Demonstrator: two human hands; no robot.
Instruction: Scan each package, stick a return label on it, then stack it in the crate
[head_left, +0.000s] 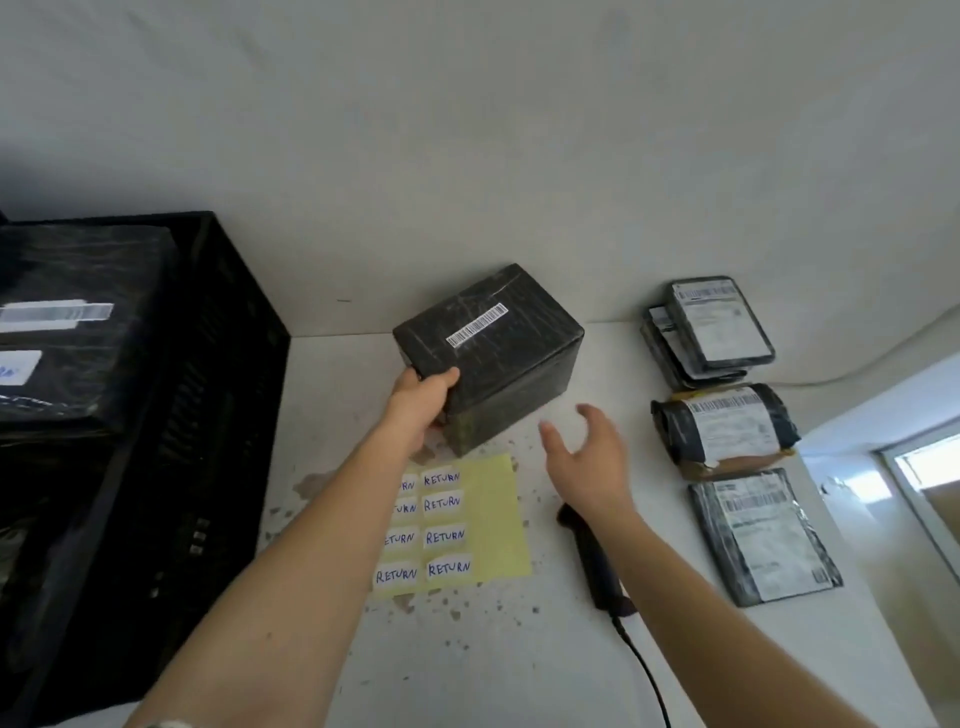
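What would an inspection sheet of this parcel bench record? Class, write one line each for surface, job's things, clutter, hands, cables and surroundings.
Surface: white table, stained with brown specks.
Job's things: black box with barcode facing up; yellow sheet of RETURN labels; scanner lying on the table; black crate holding wrapped packages; waiting parcels at right.
Clutter: nothing seen.
Hands: left hand grips the box's near corner; right hand open beside it, holding nothing.
Cables: scanner cable runs toward the near edge.
Surroundings: plain white wall.
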